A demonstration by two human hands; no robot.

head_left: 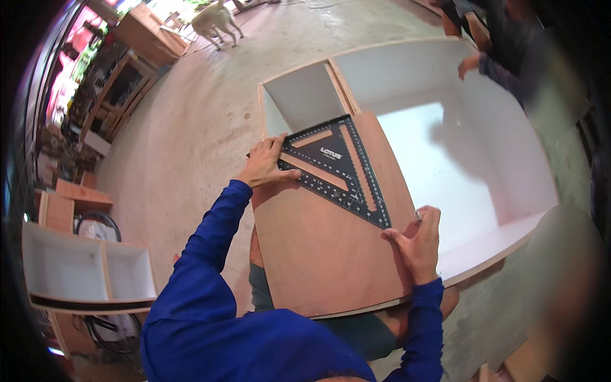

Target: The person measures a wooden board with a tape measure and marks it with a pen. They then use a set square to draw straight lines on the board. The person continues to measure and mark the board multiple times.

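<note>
Your left hand (264, 164) presses the black triangular metal square (340, 169) flat on the brown plywood panel (324, 248); right fingers (423, 223), at four o'clock, pinch a marker. Keep the square's fence tight.

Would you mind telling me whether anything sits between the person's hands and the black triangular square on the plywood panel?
Nothing visible does. The left hand already presses on the black triangular square, and the right hand rests at its lower tip on the plywood panel.
</note>
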